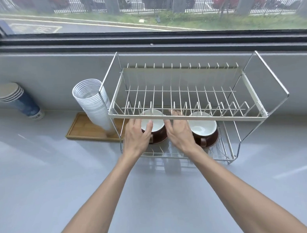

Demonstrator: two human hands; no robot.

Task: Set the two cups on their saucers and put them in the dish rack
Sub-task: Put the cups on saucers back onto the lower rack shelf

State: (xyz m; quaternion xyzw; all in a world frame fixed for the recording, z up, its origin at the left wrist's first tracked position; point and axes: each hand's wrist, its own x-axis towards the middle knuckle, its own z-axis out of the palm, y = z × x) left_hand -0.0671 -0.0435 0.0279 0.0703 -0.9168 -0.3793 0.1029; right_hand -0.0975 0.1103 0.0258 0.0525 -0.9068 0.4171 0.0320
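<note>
Head view shows the left hand (pixel 136 134) and right hand (pixel 179 131), fingers spread and holding nothing, flanking one cup (pixel 155 125), another cup (pixel 203 128) just right of the right hand.

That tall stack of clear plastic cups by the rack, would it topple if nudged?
Probably. The stack of clear cups stands tall on a narrow base and already leans against the rack. It looks thin-walled and light, so a small push might slide it on the wooden tray.
</note>
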